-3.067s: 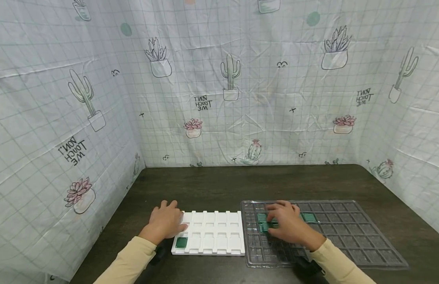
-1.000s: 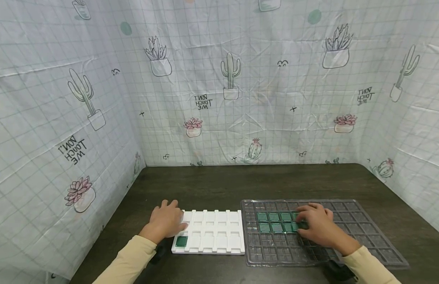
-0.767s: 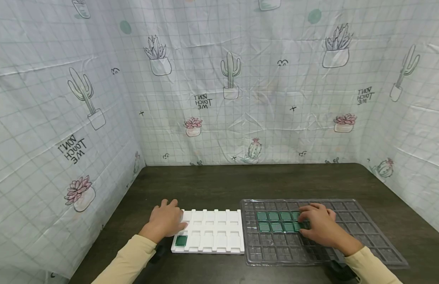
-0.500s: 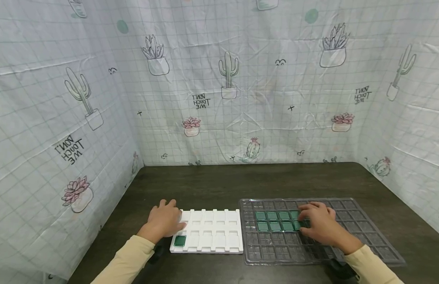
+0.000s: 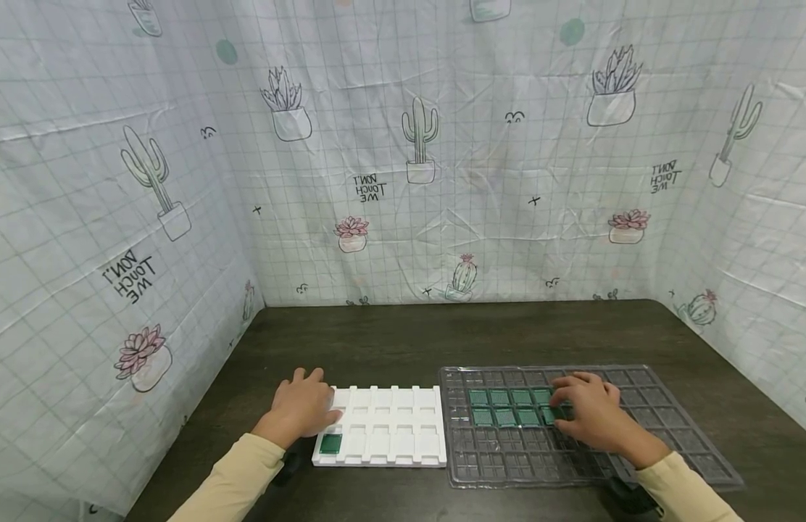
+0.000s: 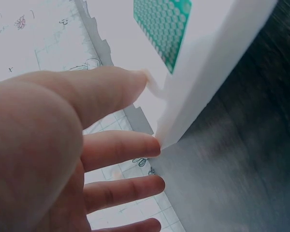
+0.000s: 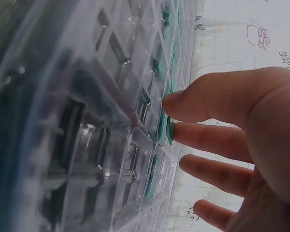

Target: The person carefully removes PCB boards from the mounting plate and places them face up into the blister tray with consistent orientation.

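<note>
My left hand (image 5: 301, 406) rests at the left edge of a white slotted tray (image 5: 435, 420). Its thumb lies on the tray's face and its index fingertip is at the corner, the other fingers extended. A small green circuit board (image 6: 164, 29) with rows of round dots sits in the tray's near-left slot. Over the clear plastic tray (image 5: 514, 464), my right hand (image 5: 592, 413) pinches another small green circuit board (image 7: 170, 131) between thumb and index finger. To the left of those fingertips, several matching boards (image 5: 504, 417) lie in two rows of pockets.
Both trays lie side by side on a dark wooden table (image 5: 403, 333), nearly touching. A patterned cloth (image 5: 442, 217) hangs around the back and sides. Black wrist straps (image 5: 628, 496) show below the sleeves.
My right hand has moved right across the clear tray, from the left boards to the right end of the rows, uncovering the boards there. My left hand has stayed at the white tray.
</note>
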The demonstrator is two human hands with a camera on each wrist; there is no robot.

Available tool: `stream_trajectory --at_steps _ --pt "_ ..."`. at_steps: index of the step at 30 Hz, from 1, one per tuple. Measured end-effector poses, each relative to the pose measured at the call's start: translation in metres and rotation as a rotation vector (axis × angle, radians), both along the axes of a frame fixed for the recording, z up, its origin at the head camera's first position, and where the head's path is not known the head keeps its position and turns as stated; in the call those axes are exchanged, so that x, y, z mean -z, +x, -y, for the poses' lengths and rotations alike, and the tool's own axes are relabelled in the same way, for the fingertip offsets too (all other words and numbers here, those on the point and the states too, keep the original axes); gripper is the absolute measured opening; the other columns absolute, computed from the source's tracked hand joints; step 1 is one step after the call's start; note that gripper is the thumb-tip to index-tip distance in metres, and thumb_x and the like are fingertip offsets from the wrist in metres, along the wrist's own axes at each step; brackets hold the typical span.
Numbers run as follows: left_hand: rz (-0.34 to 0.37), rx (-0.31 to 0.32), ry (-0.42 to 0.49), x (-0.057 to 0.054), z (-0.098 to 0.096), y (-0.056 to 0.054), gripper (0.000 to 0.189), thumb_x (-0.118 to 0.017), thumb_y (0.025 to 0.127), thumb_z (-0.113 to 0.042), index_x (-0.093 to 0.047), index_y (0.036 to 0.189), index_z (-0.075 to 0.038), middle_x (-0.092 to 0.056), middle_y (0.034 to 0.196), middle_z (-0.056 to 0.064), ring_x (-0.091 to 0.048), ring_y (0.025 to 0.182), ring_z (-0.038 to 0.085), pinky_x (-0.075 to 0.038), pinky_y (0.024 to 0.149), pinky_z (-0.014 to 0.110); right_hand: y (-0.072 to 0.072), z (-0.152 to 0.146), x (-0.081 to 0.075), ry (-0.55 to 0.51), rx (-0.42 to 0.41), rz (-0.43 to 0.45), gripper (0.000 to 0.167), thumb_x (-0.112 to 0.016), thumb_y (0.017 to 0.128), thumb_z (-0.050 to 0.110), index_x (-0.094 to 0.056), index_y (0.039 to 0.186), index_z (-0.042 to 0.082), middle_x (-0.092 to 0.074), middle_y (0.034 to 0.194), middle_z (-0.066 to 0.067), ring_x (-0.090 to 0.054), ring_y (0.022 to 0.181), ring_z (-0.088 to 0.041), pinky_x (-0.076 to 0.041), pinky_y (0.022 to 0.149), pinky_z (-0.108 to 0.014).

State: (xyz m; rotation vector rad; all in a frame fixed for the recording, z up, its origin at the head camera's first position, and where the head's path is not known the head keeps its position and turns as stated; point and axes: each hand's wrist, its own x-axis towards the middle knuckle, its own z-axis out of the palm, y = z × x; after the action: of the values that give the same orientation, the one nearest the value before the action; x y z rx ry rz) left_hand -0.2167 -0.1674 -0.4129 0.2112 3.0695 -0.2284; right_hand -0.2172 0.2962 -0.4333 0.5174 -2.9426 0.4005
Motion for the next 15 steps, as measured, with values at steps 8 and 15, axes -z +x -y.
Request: stream_trajectory --at_steps 8,15 --pt "0.002 -0.001 0.005 0.0003 0.0003 0.0004 0.044 -0.07 0.086 -0.049 -0.074 0.111 -0.013 -0.059 0.124 0.014 -0.051 0.117 0.041 -0.048 0.093 0.06 -0.0008 -0.001 0.0034 -0.007 0.004 0.006 0.021 -0.084 0.073 0.02 -0.072 0.09 0.021 -0.061 0.128 -0.018 -0.039 0.122 -0.054 -0.025 0.085 -0.07" --pt "-0.002 -0.003 0.008 0.0005 -0.0001 0.0005 0.043 -0.07 0.086 -0.049 -0.074 0.111 -0.014 -0.059 0.124 0.013 -0.052 0.116 0.04 -0.048 0.093 0.059 -0.0014 -0.0018 0.0031 -0.015 0.005 0.022 0.021 -0.083 0.074 0.021 -0.073 0.092 0.02 -0.061 0.129 -0.018 -0.038 0.122 -0.055 -0.024 0.084 -0.069"
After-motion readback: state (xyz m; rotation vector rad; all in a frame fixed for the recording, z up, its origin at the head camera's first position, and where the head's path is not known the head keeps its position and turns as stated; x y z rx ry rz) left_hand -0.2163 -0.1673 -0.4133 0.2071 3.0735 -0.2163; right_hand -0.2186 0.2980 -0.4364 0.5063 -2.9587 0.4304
